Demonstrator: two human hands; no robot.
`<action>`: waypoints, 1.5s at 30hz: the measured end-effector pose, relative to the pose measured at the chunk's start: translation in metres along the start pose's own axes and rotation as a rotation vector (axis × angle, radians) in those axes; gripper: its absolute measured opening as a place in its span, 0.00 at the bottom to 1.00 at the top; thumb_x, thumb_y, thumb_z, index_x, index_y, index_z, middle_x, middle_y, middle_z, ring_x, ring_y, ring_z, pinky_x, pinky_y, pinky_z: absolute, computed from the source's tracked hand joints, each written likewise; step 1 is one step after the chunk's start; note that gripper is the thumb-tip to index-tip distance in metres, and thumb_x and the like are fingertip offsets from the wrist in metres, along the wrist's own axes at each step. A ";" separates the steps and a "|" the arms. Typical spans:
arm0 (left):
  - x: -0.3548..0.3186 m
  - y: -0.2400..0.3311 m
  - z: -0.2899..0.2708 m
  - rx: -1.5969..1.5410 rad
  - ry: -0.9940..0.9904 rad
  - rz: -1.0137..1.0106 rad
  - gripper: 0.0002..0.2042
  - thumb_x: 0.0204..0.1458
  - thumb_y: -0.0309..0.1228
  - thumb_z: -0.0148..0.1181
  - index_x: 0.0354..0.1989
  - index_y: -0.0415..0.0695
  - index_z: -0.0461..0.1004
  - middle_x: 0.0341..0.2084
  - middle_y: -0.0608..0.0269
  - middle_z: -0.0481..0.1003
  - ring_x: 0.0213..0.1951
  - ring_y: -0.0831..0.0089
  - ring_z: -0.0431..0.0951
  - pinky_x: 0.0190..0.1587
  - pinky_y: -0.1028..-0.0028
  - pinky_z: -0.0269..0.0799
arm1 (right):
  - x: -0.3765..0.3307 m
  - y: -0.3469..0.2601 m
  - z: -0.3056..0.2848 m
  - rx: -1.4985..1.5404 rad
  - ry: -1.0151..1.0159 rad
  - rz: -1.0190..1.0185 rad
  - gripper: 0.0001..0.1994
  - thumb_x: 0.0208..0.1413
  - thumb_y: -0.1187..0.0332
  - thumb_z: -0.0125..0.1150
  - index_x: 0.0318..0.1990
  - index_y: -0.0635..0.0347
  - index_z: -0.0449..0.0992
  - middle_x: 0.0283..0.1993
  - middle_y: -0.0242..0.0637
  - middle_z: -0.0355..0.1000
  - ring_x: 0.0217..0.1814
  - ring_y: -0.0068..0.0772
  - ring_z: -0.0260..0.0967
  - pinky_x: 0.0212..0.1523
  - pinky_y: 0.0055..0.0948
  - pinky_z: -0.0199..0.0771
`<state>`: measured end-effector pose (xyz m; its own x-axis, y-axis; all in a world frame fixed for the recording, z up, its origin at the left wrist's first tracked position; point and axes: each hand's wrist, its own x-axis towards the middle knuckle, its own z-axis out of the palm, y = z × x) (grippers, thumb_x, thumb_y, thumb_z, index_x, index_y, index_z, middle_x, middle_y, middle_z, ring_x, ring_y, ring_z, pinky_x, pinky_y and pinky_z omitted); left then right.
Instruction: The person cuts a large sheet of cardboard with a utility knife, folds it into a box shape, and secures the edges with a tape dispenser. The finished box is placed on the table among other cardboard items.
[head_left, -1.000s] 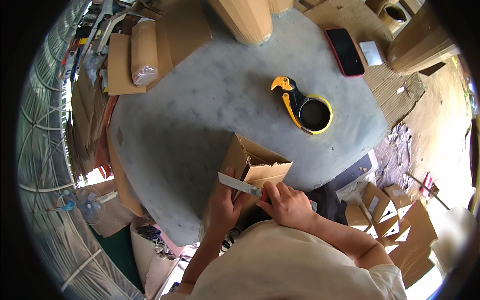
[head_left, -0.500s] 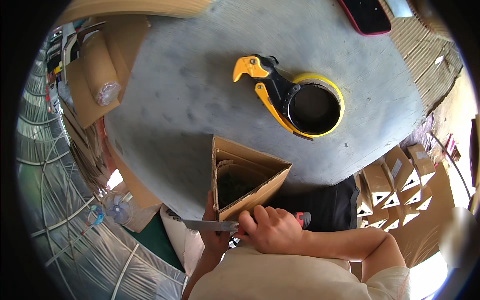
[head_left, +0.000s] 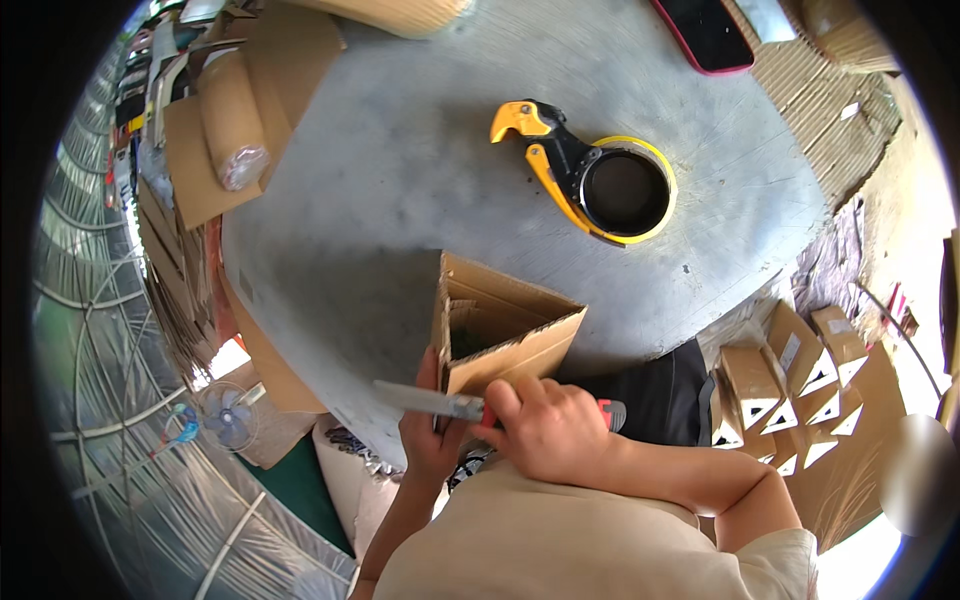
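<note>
A triangular cardboard box (head_left: pixel 520 357) with an open top stands at the near edge of the grey table (head_left: pixel 380 140). Something dark green shows deep inside it. My left hand (head_left: pixel 428 440) grips the box's near left side, with the fingers partly hidden by the box and the blade. In my right hand (head_left: pixel 552 432) is a knife with a red and black handle and a long, wide silver blade (head_left: pixel 425 400). This blade points left, passing in front of the box's near corner and over my left hand. Whether it touches the cardboard, I cannot tell.
A yellow and black tape dispenser (head_left: pixel 575 180) lies mid-table, beyond the box. Far right are a phone (head_left: pixel 708 35) and corrugated cardboard (head_left: pixel 825 115). Several triangular boxes (head_left: pixel 790 370) are piled at right. A wrapped roll (head_left: pixel 232 120) lies on cardboard at left, above a fan (head_left: pixel 228 415).
My whole view has shifted slightly. The blade now slants, its tip raised farther from me, where before it lay nearly level. Both hands keep their holds.
</note>
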<state>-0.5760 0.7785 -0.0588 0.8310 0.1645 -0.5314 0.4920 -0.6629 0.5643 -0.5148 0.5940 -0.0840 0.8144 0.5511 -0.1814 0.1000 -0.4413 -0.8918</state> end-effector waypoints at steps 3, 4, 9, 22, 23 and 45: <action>0.004 -0.003 0.005 -0.003 0.062 0.154 0.33 0.47 0.32 0.60 0.59 0.32 0.53 0.52 0.45 0.65 0.47 0.55 0.73 0.45 0.70 0.69 | -0.006 -0.008 0.003 -0.055 0.127 -0.006 0.14 0.45 0.59 0.61 0.28 0.57 0.65 0.21 0.36 0.62 0.19 0.38 0.66 0.18 0.35 0.68; 0.006 0.001 0.006 0.068 0.098 0.221 0.33 0.46 0.31 0.61 0.58 0.32 0.54 0.49 0.45 0.67 0.46 0.53 0.72 0.44 0.68 0.70 | -0.009 -0.012 0.002 -0.054 0.108 0.026 0.14 0.47 0.59 0.60 0.29 0.58 0.64 0.22 0.39 0.63 0.19 0.42 0.67 0.20 0.38 0.69; 0.015 0.026 0.005 0.220 0.117 0.148 0.31 0.43 0.31 0.62 0.55 0.35 0.58 0.39 0.47 0.71 0.38 0.53 0.75 0.36 0.64 0.72 | -0.018 -0.032 0.006 -0.280 0.083 0.155 0.16 0.53 0.56 0.55 0.28 0.59 0.63 0.21 0.43 0.66 0.19 0.45 0.68 0.17 0.40 0.68; 0.021 0.016 0.011 0.253 0.184 0.235 0.21 0.45 0.38 0.59 0.44 0.39 0.64 0.37 0.50 0.70 0.34 0.53 0.74 0.31 0.58 0.72 | -0.005 -0.037 0.021 -0.484 0.197 0.150 0.17 0.52 0.55 0.55 0.27 0.60 0.64 0.17 0.42 0.69 0.17 0.45 0.69 0.17 0.37 0.69; 0.021 0.018 0.010 0.244 0.183 0.223 0.21 0.45 0.38 0.59 0.44 0.39 0.64 0.37 0.49 0.70 0.35 0.53 0.74 0.32 0.58 0.72 | -0.004 -0.035 0.019 -0.486 0.204 0.130 0.16 0.52 0.55 0.56 0.27 0.59 0.64 0.16 0.42 0.69 0.17 0.45 0.69 0.17 0.37 0.69; 0.023 0.013 -0.006 0.318 0.178 0.250 0.28 0.48 0.46 0.55 0.56 0.47 0.60 0.35 0.49 0.75 0.35 0.49 0.75 0.36 0.60 0.71 | 0.003 0.103 -0.017 0.300 -0.148 0.586 0.16 0.51 0.58 0.58 0.44 0.56 0.71 0.21 0.30 0.63 0.17 0.19 0.60 0.18 0.22 0.64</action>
<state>-0.5488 0.7780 -0.0605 0.9597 0.0752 -0.2706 0.1890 -0.8857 0.4241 -0.4928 0.5379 -0.1695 0.5966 0.3811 -0.7063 -0.5152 -0.4929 -0.7012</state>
